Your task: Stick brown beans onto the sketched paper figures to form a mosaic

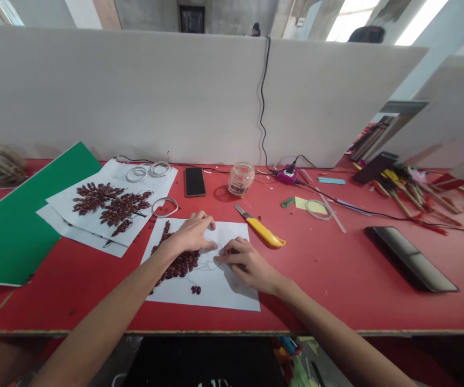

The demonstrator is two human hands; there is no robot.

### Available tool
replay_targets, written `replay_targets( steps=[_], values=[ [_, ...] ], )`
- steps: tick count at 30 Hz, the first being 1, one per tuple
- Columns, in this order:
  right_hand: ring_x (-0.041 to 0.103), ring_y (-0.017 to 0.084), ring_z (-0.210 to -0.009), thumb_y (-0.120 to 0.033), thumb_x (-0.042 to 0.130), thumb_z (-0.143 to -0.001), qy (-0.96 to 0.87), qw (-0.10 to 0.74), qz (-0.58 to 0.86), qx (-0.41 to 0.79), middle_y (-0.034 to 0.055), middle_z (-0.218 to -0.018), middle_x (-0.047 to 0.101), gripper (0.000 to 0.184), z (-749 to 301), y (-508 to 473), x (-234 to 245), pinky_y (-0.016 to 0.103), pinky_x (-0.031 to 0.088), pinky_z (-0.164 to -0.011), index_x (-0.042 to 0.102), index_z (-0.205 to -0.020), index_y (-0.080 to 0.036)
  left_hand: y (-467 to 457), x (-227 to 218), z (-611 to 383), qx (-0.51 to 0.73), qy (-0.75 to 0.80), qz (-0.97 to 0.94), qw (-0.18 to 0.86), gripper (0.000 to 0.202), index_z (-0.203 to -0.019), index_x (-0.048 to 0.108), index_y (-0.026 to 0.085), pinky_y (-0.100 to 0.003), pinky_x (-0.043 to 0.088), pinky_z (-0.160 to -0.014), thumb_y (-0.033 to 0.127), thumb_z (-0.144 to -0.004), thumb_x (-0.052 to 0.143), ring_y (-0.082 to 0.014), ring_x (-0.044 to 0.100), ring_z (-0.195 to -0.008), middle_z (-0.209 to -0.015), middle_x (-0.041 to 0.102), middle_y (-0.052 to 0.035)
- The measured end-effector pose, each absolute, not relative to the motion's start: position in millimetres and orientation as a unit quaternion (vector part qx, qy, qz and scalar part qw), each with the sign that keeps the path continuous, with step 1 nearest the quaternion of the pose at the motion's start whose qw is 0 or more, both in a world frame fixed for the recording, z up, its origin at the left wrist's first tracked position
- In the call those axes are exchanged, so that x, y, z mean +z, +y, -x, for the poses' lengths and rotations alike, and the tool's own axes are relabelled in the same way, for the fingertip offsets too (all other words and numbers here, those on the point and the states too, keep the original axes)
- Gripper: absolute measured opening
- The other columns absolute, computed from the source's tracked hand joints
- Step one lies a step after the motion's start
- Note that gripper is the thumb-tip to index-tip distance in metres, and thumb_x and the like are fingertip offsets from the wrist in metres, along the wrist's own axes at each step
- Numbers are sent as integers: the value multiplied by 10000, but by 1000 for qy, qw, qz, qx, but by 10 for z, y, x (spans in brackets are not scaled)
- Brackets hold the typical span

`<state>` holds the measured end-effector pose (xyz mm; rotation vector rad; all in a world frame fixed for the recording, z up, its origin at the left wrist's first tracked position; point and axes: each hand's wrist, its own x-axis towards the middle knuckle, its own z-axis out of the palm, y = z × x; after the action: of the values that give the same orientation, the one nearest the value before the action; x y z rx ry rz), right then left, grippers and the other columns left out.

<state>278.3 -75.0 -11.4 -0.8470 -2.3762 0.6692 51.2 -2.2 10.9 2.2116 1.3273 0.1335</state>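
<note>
In front of me lies a white sheet of paper (226, 302) with pencil outlines and many dark red-brown beans (179, 266) set close together on its left half. A few loose beans (195, 289) sit lower on the sheet. My left hand (193, 232) rests across the top of the bean patch, its thumb apart from the curved fingers, and holds nothing visible. Over the drawn lines my right hand (248, 264) is closed in a pinch, fingertips at the paper. Whatever is between those fingertips is too small to make out.
Left are sheets with a bean picture (122, 207), tape rolls (159, 169) and a green board (34, 226). Behind the paper are a phone (195, 181), a glass jar (241, 179) of beans and a yellow utility knife (266, 232). A dark case (411, 258) lies right.
</note>
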Motion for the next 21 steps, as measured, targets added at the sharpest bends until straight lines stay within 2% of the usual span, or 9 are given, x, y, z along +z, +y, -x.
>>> replay_targets(
  steps=[3,6,8,10,13,16,18,21],
  values=[
    [586,229,-988,-33,497,-893,-855,273,323,301,78,-1053,686,444,-2768,-750,-57,404,499,-870,791,-1136,-261,-20,131,-538,50,500,-818,281,446,-1076,581,227,-406,463,-1001,355,-723,821,-304,518,-1184,-1199,532,-58],
    [636,219,-1006,-124,475,-972,-812,320,351,338,84,-1088,682,349,-2828,-754,0,380,533,-864,770,-1115,-242,-34,161,-531,53,502,-820,272,419,-1074,592,217,-410,482,-974,309,-723,802,-307,533,-1164,-1197,546,-66],
    [646,231,-1045,-202,455,-1020,-782,370,414,283,98,-1146,674,314,-2938,-738,24,391,537,-885,734,-1160,-237,-80,187,-492,72,491,-826,269,348,-1085,603,213,-411,489,-964,287,-784,764,-302,549,-1157,-1204,570,-72],
    [616,274,-1136,-270,457,-1038,-760,385,499,155,114,-1196,671,296,-3082,-694,24,456,500,-982,699,-1203,-238,-178,210,-434,117,470,-834,264,247,-1123,611,209,-400,486,-977,242,-888,677,-279,567,-1162,-1220,599,-73],
    [582,351,-1187,-362,505,-1011,-755,280,591,49,151,-1275,654,353,-3258,-585,-27,544,468,-1010,624,-1310,-217,-410,221,-350,173,426,-859,227,203,-1157,634,210,-376,475,-984,155,-1004,512,-232,595,-1141,-1233,628,-62],
    [610,364,-1117,-362,501,-994,-748,197,632,45,163,-1195,678,335,-3298,-484,-78,519,493,-937,620,-1255,-189,-655,192,-304,145,401,-890,161,244,-1138,680,214,-374,481,-899,139,-1041,468,-219,625,-1018,-1141,661,-49],
    [629,345,-1078,-340,465,-1005,-744,182,640,65,159,-1152,689,299,-3276,-459,-64,465,504,-887,629,-1205,-190,-763,154,-295,109,388,-908,115,228,-1141,696,210,-380,476,-848,141,-1025,512,-233,633,-966,-1045,682,-43],
    [666,294,-998,-325,393,-1038,-730,227,633,116,137,-1117,712,324,-3257,-532,37,394,508,-823,619,-1234,-202,-814,86,-295,83,372,-922,64,222,-1154,701,206,-376,464,-812,136,-979,585,-244,646,-932,-957,701,-36]
  ],
)
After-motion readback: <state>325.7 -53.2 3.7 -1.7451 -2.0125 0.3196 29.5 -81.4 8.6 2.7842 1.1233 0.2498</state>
